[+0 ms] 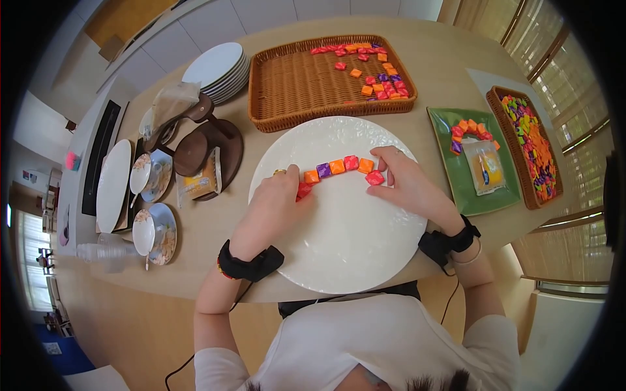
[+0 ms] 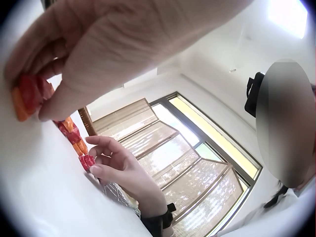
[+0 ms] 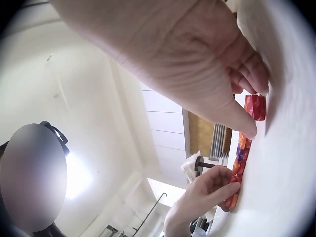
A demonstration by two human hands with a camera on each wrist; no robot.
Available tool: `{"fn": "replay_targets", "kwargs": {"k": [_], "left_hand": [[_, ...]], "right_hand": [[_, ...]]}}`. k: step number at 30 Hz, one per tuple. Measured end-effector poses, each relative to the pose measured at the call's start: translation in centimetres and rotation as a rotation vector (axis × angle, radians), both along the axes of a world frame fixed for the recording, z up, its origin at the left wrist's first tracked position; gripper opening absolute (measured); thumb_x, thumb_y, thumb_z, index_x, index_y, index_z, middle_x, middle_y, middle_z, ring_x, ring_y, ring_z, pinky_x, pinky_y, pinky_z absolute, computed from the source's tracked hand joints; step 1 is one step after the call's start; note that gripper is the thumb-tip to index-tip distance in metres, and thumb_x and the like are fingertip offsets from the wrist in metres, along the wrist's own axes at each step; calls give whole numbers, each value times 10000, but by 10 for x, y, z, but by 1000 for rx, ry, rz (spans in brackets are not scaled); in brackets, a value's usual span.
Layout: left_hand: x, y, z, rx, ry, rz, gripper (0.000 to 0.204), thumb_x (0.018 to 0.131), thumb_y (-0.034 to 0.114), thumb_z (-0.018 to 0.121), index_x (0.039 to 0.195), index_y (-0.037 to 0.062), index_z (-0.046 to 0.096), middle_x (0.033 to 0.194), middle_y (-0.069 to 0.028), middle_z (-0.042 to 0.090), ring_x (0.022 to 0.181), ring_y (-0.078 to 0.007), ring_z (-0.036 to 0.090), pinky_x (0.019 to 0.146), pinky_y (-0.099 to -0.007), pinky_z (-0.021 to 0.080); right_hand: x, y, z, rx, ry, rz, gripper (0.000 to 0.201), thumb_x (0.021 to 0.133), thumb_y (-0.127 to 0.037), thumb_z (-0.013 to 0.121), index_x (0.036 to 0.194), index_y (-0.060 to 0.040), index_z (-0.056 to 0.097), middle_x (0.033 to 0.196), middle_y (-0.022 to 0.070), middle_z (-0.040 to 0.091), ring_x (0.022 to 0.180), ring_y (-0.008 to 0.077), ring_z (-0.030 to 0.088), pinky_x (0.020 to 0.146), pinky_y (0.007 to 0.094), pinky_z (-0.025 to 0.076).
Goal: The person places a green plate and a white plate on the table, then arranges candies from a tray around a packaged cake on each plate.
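White plate (image 1: 339,244) bears a candy row (image 1: 336,167). Left hand (image 1: 272,201) pinches one red candy (image 2: 30,95); whether right hand (image 1: 417,189) grips another, I cannot tell.

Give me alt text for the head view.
A person's left hand and right hand work at opposite ends of a curved row of red, orange and purple wrapped candies on a large round white plate. Beyond it sits a wicker tray with more candies; to the right are a green plate and a basket, to the left cups and saucers.

A white short-sleeved top (image 1: 352,339), black wrist straps (image 1: 251,262), thin dark cables (image 1: 451,302), a ring (image 1: 280,172) and a bracelet (image 1: 471,259).
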State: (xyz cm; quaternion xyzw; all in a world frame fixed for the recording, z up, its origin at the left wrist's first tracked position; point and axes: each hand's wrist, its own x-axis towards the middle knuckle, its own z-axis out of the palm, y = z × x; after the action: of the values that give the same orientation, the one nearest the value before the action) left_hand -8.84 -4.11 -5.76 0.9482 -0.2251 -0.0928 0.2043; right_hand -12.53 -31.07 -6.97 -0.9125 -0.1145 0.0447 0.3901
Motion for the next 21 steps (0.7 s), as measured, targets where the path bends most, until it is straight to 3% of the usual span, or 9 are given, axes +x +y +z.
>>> {"fn": "replay_targets", "kwargs": {"k": [5, 8, 10, 12, 14, 16, 17, 21], "left_hand": [[-1, 2, 1, -18, -9, -2, 293, 846, 199, 718, 938, -48, 591, 859, -234, 688, 841, -388, 671, 768, -450, 530], [-1, 2, 3, -15, -13, -44, 333, 848, 223, 743, 967, -49, 592, 854, -211, 701, 811, -344, 693, 740, -419, 535], [-3, 5, 7, -116, 78, 7, 439, 819, 324, 782, 944, -32, 559, 791, -226, 664, 782, -394, 668, 698, -465, 522], [-2, 11, 22, -15, 72, 11, 545, 802, 367, 819, 1099, -34, 602, 809, -194, 679, 733, -319, 682, 654, -416, 527], [-4, 23, 36, -43, 24, -20, 627, 820, 388, 809, 1196, -62, 587, 846, -197, 688, 772, -303, 701, 672, -388, 543], [-4, 29, 57, -71, -13, -73, 569, 855, 313, 790, 1252, -32, 574, 927, -203, 690, 832, -277, 701, 692, -374, 556], [-8, 31, 69, -114, 42, -12, 507, 862, 217, 777, 1262, -18, 574, 953, -180, 690, 845, -243, 695, 686, -346, 557], [-29, 29, 118, -264, -55, 26, 440, 868, 64, 709, 1286, 10, 584, 995, -112, 676, 875, -190, 666, 742, -305, 540]], "right_hand": [[-2, 1, 1, -12, -31, 6, 629, 809, -163, 786, 1321, 41, 483, 1153, 216, 570, 1006, 346, 618, 895, 414, 512], [0, 0, -4, -3, -6, -20, 642, 814, -192, 784, 1319, 60, 478, 1177, 231, 568, 1062, 369, 604, 939, 428, 496], [3, -5, -24, -5, -193, 41, 706, 815, -209, 803, 1385, 33, 464, 1091, 161, 573, 880, 272, 604, 774, 350, 527], [2, -5, -22, -11, -198, 36, 697, 841, -243, 782, 1387, 42, 456, 1129, 179, 569, 922, 299, 614, 804, 372, 529], [1, -2, -15, -17, -184, 8, 687, 855, -248, 771, 1389, 43, 452, 1151, 186, 565, 946, 308, 617, 823, 381, 529], [-9, -5, -5, -17, -168, -1, 676, 870, -253, 760, 1391, 45, 449, 1173, 192, 562, 971, 317, 619, 842, 390, 528], [-19, -5, 4, -40, -215, 39, 662, 887, -247, 744, 1409, 24, 440, 1200, 194, 552, 987, 322, 622, 862, 397, 525], [-72, -10, 75, 28, -317, 120, 550, 920, -217, 710, 1391, -30, 497, 1224, 173, 583, 953, 312, 652, 856, 390, 537]]}}
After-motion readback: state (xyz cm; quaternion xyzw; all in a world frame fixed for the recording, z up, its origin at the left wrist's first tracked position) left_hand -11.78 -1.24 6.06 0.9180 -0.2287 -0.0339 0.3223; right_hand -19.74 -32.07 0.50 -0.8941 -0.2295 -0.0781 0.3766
